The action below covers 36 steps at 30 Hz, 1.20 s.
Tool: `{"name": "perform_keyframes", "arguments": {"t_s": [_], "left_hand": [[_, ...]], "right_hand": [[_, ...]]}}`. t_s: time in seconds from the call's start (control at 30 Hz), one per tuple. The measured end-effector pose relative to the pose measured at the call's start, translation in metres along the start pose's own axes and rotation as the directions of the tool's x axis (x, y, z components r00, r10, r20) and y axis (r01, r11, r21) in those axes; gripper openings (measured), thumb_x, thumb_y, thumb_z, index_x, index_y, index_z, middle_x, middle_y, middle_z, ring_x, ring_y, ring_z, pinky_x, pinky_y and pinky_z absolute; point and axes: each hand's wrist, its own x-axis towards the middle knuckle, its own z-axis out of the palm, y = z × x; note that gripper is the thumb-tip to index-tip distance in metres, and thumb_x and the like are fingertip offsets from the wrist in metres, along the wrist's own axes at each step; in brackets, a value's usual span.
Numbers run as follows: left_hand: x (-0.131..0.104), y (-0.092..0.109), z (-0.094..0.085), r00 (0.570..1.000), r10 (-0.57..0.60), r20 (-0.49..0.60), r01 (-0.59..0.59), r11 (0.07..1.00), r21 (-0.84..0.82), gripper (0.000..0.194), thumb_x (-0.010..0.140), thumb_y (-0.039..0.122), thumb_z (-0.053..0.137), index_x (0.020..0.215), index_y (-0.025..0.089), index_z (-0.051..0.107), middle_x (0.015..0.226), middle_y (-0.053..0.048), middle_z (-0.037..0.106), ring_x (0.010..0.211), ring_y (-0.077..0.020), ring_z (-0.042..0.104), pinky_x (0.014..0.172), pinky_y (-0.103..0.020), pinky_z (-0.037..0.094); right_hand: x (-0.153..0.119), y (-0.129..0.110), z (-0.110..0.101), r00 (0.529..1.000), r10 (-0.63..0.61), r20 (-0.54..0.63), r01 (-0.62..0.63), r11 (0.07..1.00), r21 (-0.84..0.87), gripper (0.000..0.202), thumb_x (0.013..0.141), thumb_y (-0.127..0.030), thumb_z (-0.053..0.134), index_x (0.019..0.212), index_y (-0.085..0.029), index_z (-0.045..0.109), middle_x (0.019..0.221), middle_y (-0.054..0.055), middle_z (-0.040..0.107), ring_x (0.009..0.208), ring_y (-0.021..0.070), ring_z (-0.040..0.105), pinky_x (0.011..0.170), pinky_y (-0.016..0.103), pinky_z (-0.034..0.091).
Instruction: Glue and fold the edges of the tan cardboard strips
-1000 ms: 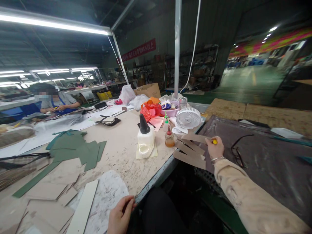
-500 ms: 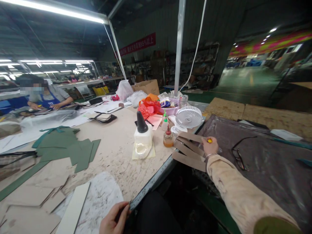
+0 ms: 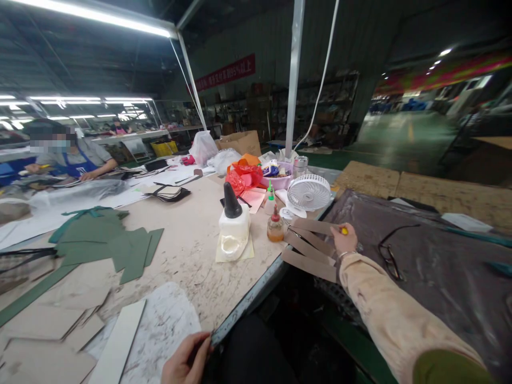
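Note:
My right hand (image 3: pixel 344 239) is closed around a small yellow object (image 3: pixel 344 231), of which only the end shows. Just left of it, several brown strips (image 3: pixel 310 248) lie fanned out over the table's edge, the topmost reaching to my fingers. Down at the near edge of the table (image 3: pixel 240 301), my left hand (image 3: pixel 186 358) has its thumb and fingers curled together; whatever they may pinch is hidden. A pale strip (image 3: pixel 120 338) rests on white, stained paper (image 3: pixel 168 314) to its left. A bottle of amber liquid with a red cap (image 3: pixel 275 226) stands beside the brown strips.
A white bottle with a black cone top (image 3: pixel 234 224) and a white fan (image 3: pixel 309 192) stand on the table. Green pieces (image 3: pixel 108 240) and beige pieces (image 3: pixel 48 320) lie left. Glasses (image 3: pixel 391 258) rest on the dark sheet (image 3: pixel 440 272). A co-worker (image 3: pixel 76 154) sits far left.
My hands hold almost the same pose. The view has shifted very slightly. At the far left, the co-worker's hand with a yellow item has moved outward to the left.

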Motion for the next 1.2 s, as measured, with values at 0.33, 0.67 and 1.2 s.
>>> {"name": "perform_keyframes", "arguments": {"t_s": [0.33,0.67,1.2], "left_hand": [[0.000,-0.010,0.003,1.000,0.013,0.024,-0.013,1.000,-0.007,0.033,0.079,0.052,0.057,0.086,0.021,0.069,0.078,-0.002,0.072,0.073,-0.0183,0.069,0.067,-0.023,0.056],[-0.003,0.006,0.005,0.996,-0.085,0.005,0.085,0.994,-0.067,0.035,0.077,0.053,0.058,0.082,0.020,0.068,0.071,-0.002,0.070,0.068,-0.0189,0.068,0.063,-0.024,0.054],[-0.002,0.013,0.005,0.996,-0.092,-0.013,0.090,0.992,-0.087,0.031,0.077,0.051,0.059,0.079,0.021,0.069,0.066,-0.001,0.069,0.062,-0.0170,0.066,0.058,-0.021,0.054]], "right_hand": [[0.011,-0.061,-0.018,0.982,-0.184,0.049,0.189,0.971,-0.145,0.036,0.063,-0.046,0.063,0.083,-0.022,0.046,0.092,0.008,0.058,0.085,0.0260,0.056,0.082,0.042,0.042],[0.048,-0.204,0.018,0.916,-0.381,0.124,0.399,0.893,-0.206,0.056,0.062,-0.058,0.065,0.098,-0.021,0.043,0.090,0.008,0.058,0.088,0.0280,0.056,0.081,0.043,0.041],[0.058,-0.197,0.054,0.940,-0.305,0.153,0.339,0.887,-0.312,0.050,0.063,-0.053,0.065,0.099,-0.024,0.045,0.098,0.009,0.055,0.100,0.0288,0.043,0.085,0.044,0.034]]}}
